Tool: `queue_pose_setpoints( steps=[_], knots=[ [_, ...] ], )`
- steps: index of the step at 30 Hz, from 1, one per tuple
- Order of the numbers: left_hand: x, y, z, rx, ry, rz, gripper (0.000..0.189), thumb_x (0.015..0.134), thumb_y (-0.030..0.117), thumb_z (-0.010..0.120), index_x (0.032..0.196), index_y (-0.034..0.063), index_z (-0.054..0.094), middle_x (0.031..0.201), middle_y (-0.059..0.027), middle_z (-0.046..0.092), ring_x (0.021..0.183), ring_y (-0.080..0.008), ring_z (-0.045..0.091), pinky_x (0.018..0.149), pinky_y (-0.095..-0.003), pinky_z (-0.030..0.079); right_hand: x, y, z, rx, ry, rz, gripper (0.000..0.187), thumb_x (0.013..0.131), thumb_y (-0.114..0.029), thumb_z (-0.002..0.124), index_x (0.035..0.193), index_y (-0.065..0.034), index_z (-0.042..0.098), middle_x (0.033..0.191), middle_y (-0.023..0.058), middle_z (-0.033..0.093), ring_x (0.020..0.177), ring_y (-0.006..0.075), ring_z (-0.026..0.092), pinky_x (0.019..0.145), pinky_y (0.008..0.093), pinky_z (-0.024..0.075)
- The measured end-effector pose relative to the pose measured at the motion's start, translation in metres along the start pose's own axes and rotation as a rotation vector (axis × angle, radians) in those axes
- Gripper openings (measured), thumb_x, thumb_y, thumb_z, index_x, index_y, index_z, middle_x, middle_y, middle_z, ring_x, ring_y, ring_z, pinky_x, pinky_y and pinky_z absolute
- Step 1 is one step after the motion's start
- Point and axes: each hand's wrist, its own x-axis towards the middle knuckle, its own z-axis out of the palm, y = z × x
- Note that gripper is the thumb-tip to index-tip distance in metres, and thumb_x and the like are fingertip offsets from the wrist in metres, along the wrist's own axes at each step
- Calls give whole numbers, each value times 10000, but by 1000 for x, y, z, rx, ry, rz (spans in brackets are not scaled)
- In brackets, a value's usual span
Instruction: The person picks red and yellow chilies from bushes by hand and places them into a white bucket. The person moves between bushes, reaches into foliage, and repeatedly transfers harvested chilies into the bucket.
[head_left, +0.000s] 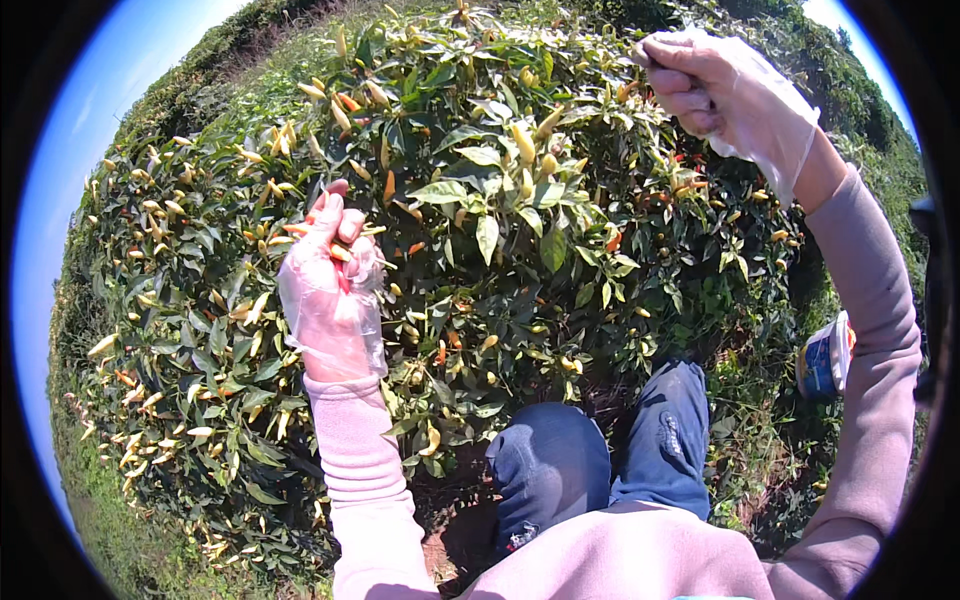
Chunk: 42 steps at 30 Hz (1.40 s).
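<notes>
My left hand (330, 277), in a thin clear plastic glove with bare fingertips, is closed around several picked chili peppers (340, 253). Orange, yellow and red ones poke out between its fingers, and it is against the leaves at the left of a chili pepper bush (480, 195). Raised at the upper right is my right hand (697, 90), in a similar torn glove. Its fingers are curled, thumb against forefinger, near the bush's top; no pepper shows in it. Pale yellow peppers (524, 144) stand upright among the leaves between my hands.
A printed plastic tub (825, 356) is on the ground at the right, partly behind my right sleeve. My knees in blue jeans (551, 465) are close to the bush's base. More pepper plants (172, 225) reach out to the left. Grass and weeds (750, 450) cover the ground at right.
</notes>
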Motion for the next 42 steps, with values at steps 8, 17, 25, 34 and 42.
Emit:
queue_pose_setpoints(
  steps=[8, 17, 25, 34, 42],
  knots=[
    [-48, 49, 73, 4, -488, 270, 182, 1015, 196, 520, 1032, 14, 520, 699, -3, 441, 428, -84, 316, 425, -259, 294, -116, 70, 4, 6, 305, 107, 256, 1029, -327, 486, 880, -121, 508, 586, -92, 307, 452, 15, 240, 377, 198, 178],
    [-84, -78, 201, 146, -457, 231, 214, 995, 194, 554, 1018, -17, 585, 629, -39, 507, 329, -115, 371, 336, -264, 324, -248, 145, -82, 132, 543, 257, 248, 1025, -354, 497, 914, -137, 542, 585, -109, 282, 447, 2, 223, 368, 191, 156],
    [-156, -186, 250, 529, -399, -474, 187, 932, 148, 647, 1057, 45, 554, 728, -44, 530, 491, -85, 428, 432, -214, 336, -383, 195, -138, 625, 851, 125, 222, 1017, -317, 518, 968, -105, 563, 631, -102, 364, 492, 12, 318, 403, 167, 260],
    [-233, -416, 351, 429, -601, -1156, 121, 978, 184, 586, 948, 73, 547, 729, -72, 597, 443, -107, 470, 380, -217, 344, -480, 251, -189, 979, 1152, 179, 158, 1024, -212, 481, 1020, -60, 526, 659, -56, 419, 485, 44, 356, 399, 184, 302],
    [-280, -436, 390, 817, -868, -1039, 162, 912, 199, 645, 831, 89, 558, 634, -13, 574, 479, -103, 474, 423, -272, 371, -541, 259, -221, 1153, 1111, 12, 142, 1023, -202, 487, 1027, -71, 540, 634, -75, 367, 480, 27, 323, 383, 173, 271]
  ],
)
